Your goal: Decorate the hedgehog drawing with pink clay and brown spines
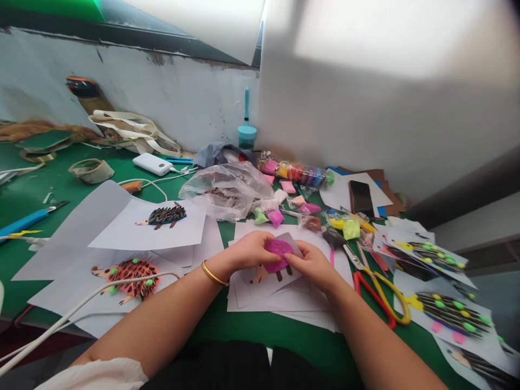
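Observation:
My left hand (254,250) and my right hand (314,266) meet over the middle of the table. Between them is a flat patch of magenta modelling clay (278,255) on a piece of paper, with both thumbs on the clay and the other fingers mostly hidden. Below the clay, a hedgehog's light head (257,275) and brown legs show on the paper. Several white sheets (260,300) lie underneath. To the right of my right hand are scissors (382,295) with red and yellow handles.
Wrapped clay pieces (276,218), a clear plastic bag (227,189) of seeds and a tube of coloured clay (298,172) lie behind. Seed-covered hedgehog pictures flank both sides, one (125,276) under a white cable (97,292). A phone (361,197) and blue cutter (30,221) lie farther out.

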{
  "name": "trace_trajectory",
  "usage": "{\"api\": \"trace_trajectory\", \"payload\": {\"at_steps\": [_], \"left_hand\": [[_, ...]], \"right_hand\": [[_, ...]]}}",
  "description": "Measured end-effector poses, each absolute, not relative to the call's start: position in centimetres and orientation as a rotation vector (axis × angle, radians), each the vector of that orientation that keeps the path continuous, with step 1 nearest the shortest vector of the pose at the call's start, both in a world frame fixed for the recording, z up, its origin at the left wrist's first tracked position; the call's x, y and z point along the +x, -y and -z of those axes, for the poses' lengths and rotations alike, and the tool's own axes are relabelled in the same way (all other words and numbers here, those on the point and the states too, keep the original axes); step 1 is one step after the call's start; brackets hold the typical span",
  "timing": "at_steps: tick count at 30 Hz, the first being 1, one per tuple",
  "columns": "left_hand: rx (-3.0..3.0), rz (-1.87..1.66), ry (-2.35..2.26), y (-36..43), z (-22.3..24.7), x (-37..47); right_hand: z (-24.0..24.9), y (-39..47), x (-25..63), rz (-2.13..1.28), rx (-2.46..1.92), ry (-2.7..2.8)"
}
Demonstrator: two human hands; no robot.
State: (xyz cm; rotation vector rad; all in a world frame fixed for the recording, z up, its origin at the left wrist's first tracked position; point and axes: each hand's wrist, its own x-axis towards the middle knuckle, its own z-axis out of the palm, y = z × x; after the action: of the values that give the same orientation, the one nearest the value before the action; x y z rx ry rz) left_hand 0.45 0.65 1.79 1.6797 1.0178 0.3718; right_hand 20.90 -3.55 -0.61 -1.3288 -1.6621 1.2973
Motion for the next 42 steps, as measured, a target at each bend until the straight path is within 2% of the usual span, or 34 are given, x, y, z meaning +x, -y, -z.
{"api": "trace_trajectory", "payload": {"at_steps": [25,37,42], "left_hand": [[1.789,-0.365,-1.073,-0.94,-1.67,0.43],[1.790,-0.499,-1.004,-0.82,-1.56,0.63],[1.785,-0.384,-0.985,-0.71,-1.55,0.45]], "right_hand": [[0.69,3.68,20.99,-1.330,-1.298,1.735],[0.80,3.75,20.69,-1.411,-1.277,1.697],[0.75,3.61,20.85,-1.268,-1.359,1.690]]}}
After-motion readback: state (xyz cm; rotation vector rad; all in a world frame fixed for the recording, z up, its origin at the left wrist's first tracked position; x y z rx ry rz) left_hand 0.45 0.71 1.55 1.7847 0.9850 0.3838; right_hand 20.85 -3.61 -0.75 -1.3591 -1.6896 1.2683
